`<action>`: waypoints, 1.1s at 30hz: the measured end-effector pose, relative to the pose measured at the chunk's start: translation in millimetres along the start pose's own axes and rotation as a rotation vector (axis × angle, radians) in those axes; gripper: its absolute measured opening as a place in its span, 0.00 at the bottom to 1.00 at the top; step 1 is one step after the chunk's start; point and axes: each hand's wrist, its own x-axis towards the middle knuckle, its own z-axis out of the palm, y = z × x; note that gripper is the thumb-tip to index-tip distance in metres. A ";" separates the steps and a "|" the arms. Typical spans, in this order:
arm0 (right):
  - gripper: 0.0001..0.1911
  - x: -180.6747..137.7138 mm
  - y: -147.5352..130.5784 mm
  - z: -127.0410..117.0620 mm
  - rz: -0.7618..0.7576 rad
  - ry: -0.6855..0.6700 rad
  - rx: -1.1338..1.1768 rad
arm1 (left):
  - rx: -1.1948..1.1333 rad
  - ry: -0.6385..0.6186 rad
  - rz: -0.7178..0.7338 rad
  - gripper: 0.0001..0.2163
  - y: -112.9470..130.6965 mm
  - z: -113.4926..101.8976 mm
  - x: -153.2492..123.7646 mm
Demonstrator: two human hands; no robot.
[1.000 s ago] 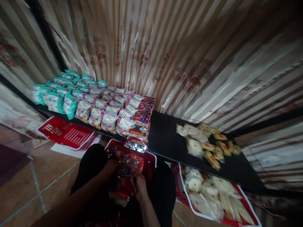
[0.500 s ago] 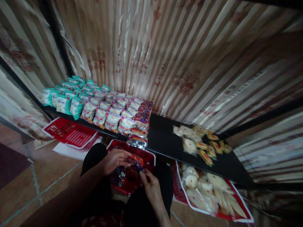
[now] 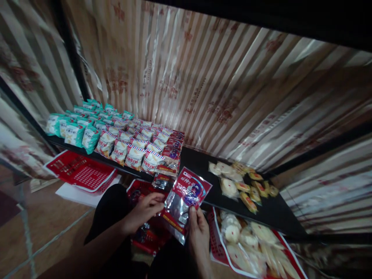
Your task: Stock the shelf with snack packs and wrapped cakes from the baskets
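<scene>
A red and silver snack packet (image 3: 186, 195) with a purple picture is held up in front of the shelf edge. My right hand (image 3: 199, 230) grips its right side, thumb on the front face. At the opposite edge is my left hand (image 3: 145, 212), its fingers curled against the packet. Below, a red basket (image 3: 135, 186) sits between my knees with more shiny packets in it, partly hidden by my left arm. Similar red packets (image 3: 173, 145) lie in a row on the shelf, just beyond the held one.
On the black shelf (image 3: 193, 159) stand teal bags (image 3: 74, 133) and white bags (image 3: 135, 155), with flat wrapped cakes (image 3: 229, 188) and small yellow packs (image 3: 248, 202) at right. Red baskets sit below: one at left (image 3: 93, 176), another at right (image 3: 216, 244) holding wrapped cakes. Striped curtain behind.
The packet has come up out of the basket area and now shows its front. My right hand has moved up and right with it; my left hand has shifted slightly right. The view has tilted.
</scene>
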 end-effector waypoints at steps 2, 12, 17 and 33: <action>0.22 3.7 -4.7 1.1 0.012 0.033 0.015 | -0.015 -0.082 -0.036 0.22 -8.7 4.5 -0.1; 0.22 51.9 -27.5 9.0 0.026 -0.074 -0.189 | -0.256 0.132 0.055 0.22 -5.8 12.1 21.8; 0.23 89.2 -47.9 29.7 -0.064 -0.107 -0.285 | -0.354 0.184 0.125 0.21 9.2 9.8 37.7; 0.29 160.7 -59.5 81.8 -0.228 -0.048 -0.744 | -0.378 0.295 0.111 0.19 15.0 -8.9 75.6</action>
